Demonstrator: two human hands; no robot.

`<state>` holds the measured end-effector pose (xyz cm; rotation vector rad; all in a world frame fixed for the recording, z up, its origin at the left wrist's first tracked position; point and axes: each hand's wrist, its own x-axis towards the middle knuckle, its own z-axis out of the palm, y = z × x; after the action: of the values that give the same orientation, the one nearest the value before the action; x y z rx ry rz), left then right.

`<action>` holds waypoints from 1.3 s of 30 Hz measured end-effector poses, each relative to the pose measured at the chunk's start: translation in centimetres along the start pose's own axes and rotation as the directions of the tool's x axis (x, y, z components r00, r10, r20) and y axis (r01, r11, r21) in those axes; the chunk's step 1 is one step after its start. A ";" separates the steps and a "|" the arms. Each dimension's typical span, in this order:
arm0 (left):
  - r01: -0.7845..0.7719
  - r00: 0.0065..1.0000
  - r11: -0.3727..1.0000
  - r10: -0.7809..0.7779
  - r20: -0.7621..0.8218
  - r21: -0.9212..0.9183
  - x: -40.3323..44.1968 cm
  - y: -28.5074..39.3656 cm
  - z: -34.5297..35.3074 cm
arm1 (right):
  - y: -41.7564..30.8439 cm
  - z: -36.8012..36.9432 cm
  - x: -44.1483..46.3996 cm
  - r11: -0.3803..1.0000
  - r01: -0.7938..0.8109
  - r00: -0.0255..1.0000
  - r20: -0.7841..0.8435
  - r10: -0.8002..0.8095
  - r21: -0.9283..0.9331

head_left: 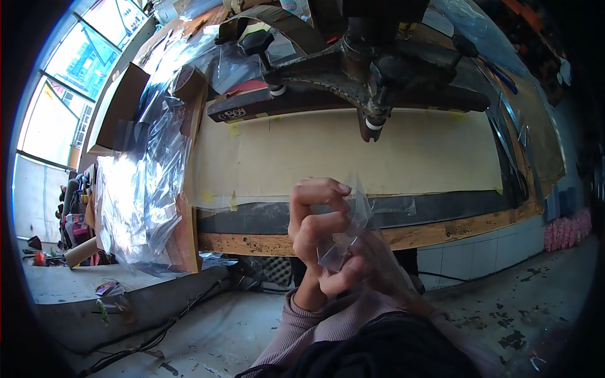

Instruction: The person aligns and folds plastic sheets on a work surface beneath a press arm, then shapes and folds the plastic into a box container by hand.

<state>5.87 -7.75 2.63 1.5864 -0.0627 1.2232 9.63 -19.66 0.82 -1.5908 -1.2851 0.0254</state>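
Observation:
My left hand [312, 230] is raised in front of the workbench's near edge, its fingers curled around a piece of clear plastic film [359, 211]. The film is thin and crumpled; whether it is a bag or a single sheet I cannot tell. Close on the right is my right hand [387, 268], seen through the film, with its fingers mostly hidden. Beyond both hands, a pale cream sheet [277, 151] lies on the bench, held by bits of yellow tape.
Above the sheet stands a dark metal press frame [334, 75] with a long bar [239, 110]. Shiny clear plastic [145, 183] is heaped at the left beside a cardboard box [120, 107]. The bench has a wooden front edge [441, 234]. Cables [164, 327] run along the floor at lower left.

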 end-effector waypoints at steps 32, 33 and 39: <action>0.308 0.940 0.846 -0.341 0.003 -0.435 -0.6 0.0 1.7 | 0.3 2.2 -0.1 0.949 0.084 0.973 -0.181 -0.144 -0.303; 0.305 0.941 0.852 -0.337 0.000 -0.425 -0.7 0.0 1.5 | 0.3 2.2 -0.1 0.964 0.039 0.982 -0.167 -0.085 -0.263; 0.344 0.932 0.875 -0.363 0.007 -0.340 -1.0 -0.3 1.0 | 0.2 2.0 0.1 0.976 -0.203 0.979 -0.033 0.201 -0.083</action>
<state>6.17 -8.91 1.80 1.1984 0.0532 0.9113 8.68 -18.21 -0.11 -1.7855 -1.1139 0.0786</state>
